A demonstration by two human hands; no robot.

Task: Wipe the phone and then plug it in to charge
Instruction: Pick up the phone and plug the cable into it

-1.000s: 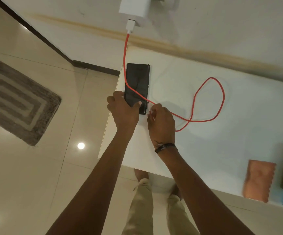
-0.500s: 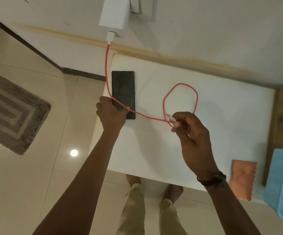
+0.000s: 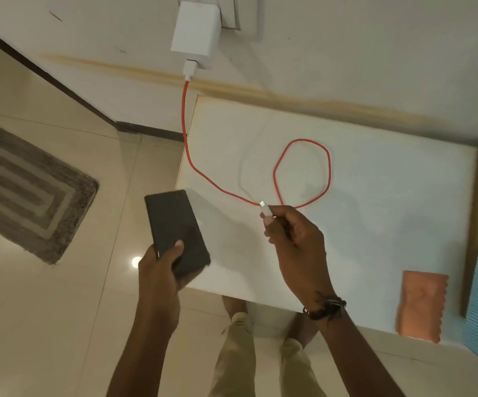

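Phone point(image 3: 177, 233) is up off the white table point(image 3: 375, 213), gripped in the left hand point(image 3: 160, 277) at its near end, thumb across the dark screen, hanging out past the table's left edge. Right hand point(image 3: 295, 239) pinches the white plug point(image 3: 265, 210) of the red cable point(image 3: 329, 170), which loops on the tabletop and runs up to the white charger point(image 3: 196, 34) in the wall socket. Plug and phone are apart. An orange cloth point(image 3: 421, 306) lies near the table's right corner.
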